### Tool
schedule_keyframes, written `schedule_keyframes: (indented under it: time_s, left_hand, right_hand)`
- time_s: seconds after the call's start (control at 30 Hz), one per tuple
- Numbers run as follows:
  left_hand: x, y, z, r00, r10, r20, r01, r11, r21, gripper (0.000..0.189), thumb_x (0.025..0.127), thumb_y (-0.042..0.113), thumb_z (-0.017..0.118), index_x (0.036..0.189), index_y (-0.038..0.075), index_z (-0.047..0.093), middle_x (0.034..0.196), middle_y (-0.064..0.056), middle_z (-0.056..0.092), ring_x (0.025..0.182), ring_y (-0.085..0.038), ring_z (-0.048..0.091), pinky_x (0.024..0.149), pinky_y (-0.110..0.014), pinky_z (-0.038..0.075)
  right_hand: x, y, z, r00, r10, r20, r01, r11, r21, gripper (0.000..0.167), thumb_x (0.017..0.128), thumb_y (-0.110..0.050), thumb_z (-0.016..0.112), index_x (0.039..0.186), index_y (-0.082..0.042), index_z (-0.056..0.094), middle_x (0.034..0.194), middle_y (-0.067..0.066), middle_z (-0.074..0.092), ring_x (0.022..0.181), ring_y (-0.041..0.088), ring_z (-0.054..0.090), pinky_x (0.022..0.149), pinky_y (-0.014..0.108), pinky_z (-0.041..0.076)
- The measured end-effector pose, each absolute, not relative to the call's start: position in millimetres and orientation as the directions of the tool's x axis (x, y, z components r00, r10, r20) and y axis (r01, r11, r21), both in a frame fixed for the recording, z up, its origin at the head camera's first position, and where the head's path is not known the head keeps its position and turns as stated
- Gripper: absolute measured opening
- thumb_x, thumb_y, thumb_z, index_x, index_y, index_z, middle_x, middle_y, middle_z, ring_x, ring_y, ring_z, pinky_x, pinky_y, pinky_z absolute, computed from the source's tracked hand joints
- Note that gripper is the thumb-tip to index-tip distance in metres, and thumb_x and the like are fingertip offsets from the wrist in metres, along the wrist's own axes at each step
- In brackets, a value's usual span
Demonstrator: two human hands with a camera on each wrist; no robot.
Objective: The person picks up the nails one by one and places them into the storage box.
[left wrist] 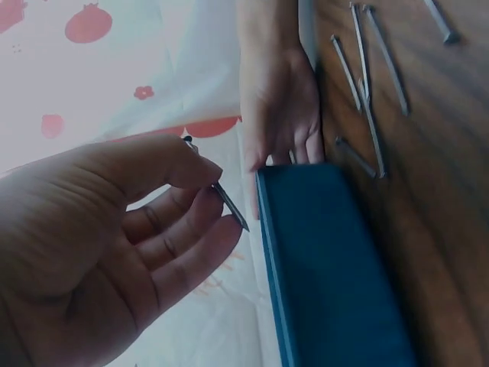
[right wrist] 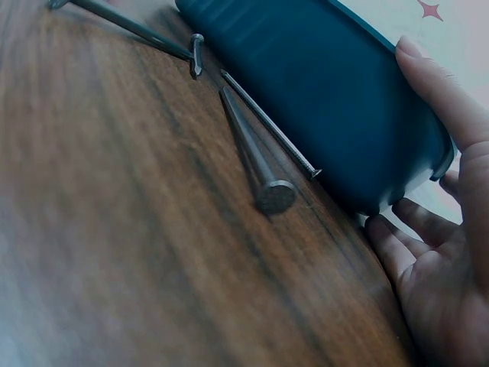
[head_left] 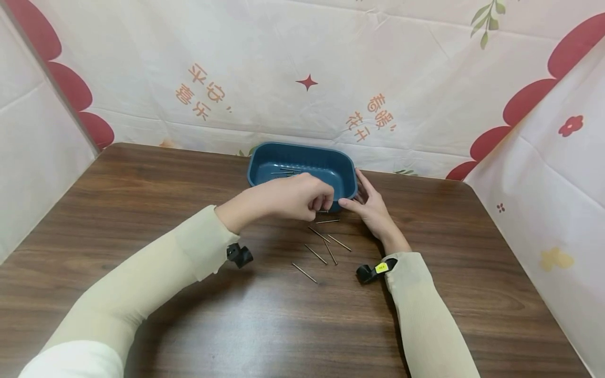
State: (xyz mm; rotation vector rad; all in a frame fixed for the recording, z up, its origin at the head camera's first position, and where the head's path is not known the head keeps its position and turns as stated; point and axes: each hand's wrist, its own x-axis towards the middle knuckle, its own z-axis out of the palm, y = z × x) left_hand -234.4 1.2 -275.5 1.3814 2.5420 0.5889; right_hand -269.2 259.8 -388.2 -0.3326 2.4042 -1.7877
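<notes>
Between thumb and fingertips, my left hand (head_left: pixel 298 197) pinches a steel nail (left wrist: pixel 231 205), its pointed end sticking out past the fingers in the left wrist view. In the head view that hand overlaps the front rim of a blue plastic box (head_left: pixel 302 152). My right hand (head_left: pixel 378 215) grips the box's right end, thumb at the rim and fingers by the lower corner (right wrist: pixel 393 245). A few nails (head_left: pixel 285 172) lie inside the box, partly hidden behind the left hand. Several more loose nails (head_left: pixel 315 254) are scattered on the table in front of it.
The brown wood-grain table (head_left: pixel 236 325) carries the box near its back edge. A printed white cloth (head_left: pixel 307 42) hangs right behind the box, and more cloth runs along both sides. One nail (right wrist: pixel 275 197) lies close to the box's front wall.
</notes>
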Motion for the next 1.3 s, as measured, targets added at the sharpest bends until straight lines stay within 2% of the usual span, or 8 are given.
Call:
schedule_keyframes:
  time_s: [0.2,0.33,0.57,0.7,0.9,1.1,1.3]
  left_hand:
    - [-255.2,10.1,-265.4,-0.535,0.844,0.031,0.770,0.472,0.430,0.018,0.089,0.000,0.063,0.104,0.010,0.066,0.092,-0.003,0.067,0.080,-0.015,0.059,0.075,-0.027,0.052]
    - [-270.3,17.8,-264.0,-0.548,0.835,0.046,0.759,0.474,0.447,0.017,0.091,0.002,0.063,0.106,0.009,0.066,0.094,-0.004,0.066,0.082,-0.017,0.059,0.077,-0.028,0.051]
    - [-298.1,29.6,-275.6,-0.617,0.785,0.049,0.698,0.518,0.494,0.021,0.091,0.002,0.065,0.112,0.003,0.065,0.097,-0.005,0.064,0.085,-0.019,0.057,0.080,-0.030,0.051]
    - [-312.8,31.4,-283.8,-0.665,0.747,0.030,0.654,0.561,0.508,0.021,0.092,0.002,0.064,0.113,0.001,0.065,0.097,-0.007,0.063,0.086,-0.019,0.056,0.080,-0.030,0.050]
    - [-332.2,29.7,-292.1,-0.738,0.674,0.023,0.570,0.605,0.557,0.023,0.092,0.003,0.065,0.115,-0.001,0.065,0.096,-0.008,0.062,0.086,-0.020,0.055,0.078,-0.030,0.048]
    - [-344.6,29.6,-301.0,-0.761,0.649,0.016,0.527,0.602,0.600,0.023,0.091,0.000,0.063,0.114,-0.002,0.066,0.092,-0.009,0.063,0.078,-0.019,0.055,0.073,-0.029,0.046]
    - [-352.5,29.5,-316.0,-0.787,0.614,-0.061,0.459,0.649,0.606,0.022,0.091,-0.001,0.062,0.112,-0.001,0.067,0.093,-0.009,0.063,0.072,-0.017,0.055,0.068,-0.027,0.048]
  right_hand:
    - [-270.1,261.0,-388.9,-0.966,-0.256,0.035,-0.110,0.282,-0.953,0.089,0.096,-0.016,0.067,0.164,-0.030,0.010,0.165,0.012,0.029,0.154,0.028,0.029,0.124,0.048,0.028]
    - [-269.7,261.7,-389.3,-0.965,-0.260,0.039,-0.115,0.283,-0.952,0.089,0.097,-0.015,0.067,0.164,-0.030,0.011,0.165,0.010,0.029,0.155,0.027,0.028,0.125,0.047,0.027]
    - [-268.9,262.5,-388.7,-0.966,-0.256,0.037,-0.113,0.291,-0.950,0.090,0.096,-0.016,0.067,0.164,-0.028,0.010,0.166,0.011,0.028,0.155,0.027,0.028,0.125,0.047,0.026]
    - [-269.7,262.0,-389.3,-0.966,-0.258,0.037,-0.114,0.289,-0.951,0.089,0.096,-0.016,0.067,0.164,-0.030,0.011,0.166,0.011,0.027,0.155,0.027,0.027,0.125,0.046,0.026]
    - [-269.7,260.9,-387.3,-0.968,-0.246,0.046,-0.118,0.288,-0.950,0.090,0.095,-0.015,0.069,0.164,-0.026,0.012,0.166,0.012,0.028,0.155,0.027,0.028,0.125,0.045,0.026]
    - [-269.4,260.8,-386.2,-0.972,-0.230,0.052,-0.121,0.299,-0.946,0.090,0.094,-0.014,0.070,0.164,-0.026,0.015,0.165,0.012,0.030,0.154,0.027,0.031,0.125,0.045,0.026]
    - [-268.9,260.1,-388.3,-0.970,-0.237,0.048,-0.118,0.293,-0.949,0.089,0.094,-0.015,0.070,0.163,-0.030,0.016,0.165,0.012,0.030,0.153,0.028,0.031,0.125,0.046,0.027]
